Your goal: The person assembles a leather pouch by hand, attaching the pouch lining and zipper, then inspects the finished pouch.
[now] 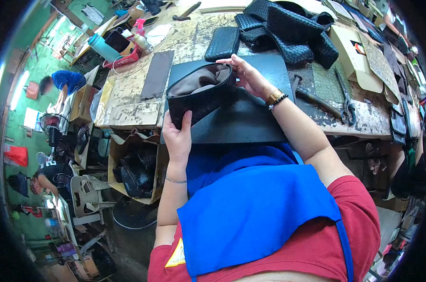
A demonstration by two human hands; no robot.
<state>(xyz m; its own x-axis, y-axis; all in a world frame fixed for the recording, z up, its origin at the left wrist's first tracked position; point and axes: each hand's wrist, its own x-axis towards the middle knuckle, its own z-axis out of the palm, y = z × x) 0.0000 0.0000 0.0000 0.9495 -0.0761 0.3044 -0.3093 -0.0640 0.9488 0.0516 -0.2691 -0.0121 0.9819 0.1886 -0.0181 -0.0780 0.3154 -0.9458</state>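
Note:
A black pouch (199,107) with a grey lining (199,81) is held up over a dark board (264,113), its mouth gaping toward me. My left hand (177,136) grips its lower left side, thumb on the near face and the other fingers behind. At the pouch's right end, my right hand (250,79) holds the rim, with some fingertips hidden by the pouch. Just beyond lies a flat black woven pouch (222,42), beside a pile of similar black woven pieces (288,33).
To the right lie a hammer (318,103) and pliers (347,105). A dark rectangular piece (157,74), a red tray (126,60) and a turquoise bottle (102,47) are on the left. Below the table edge stands a box (152,188) of black woven items. Other people work farther left.

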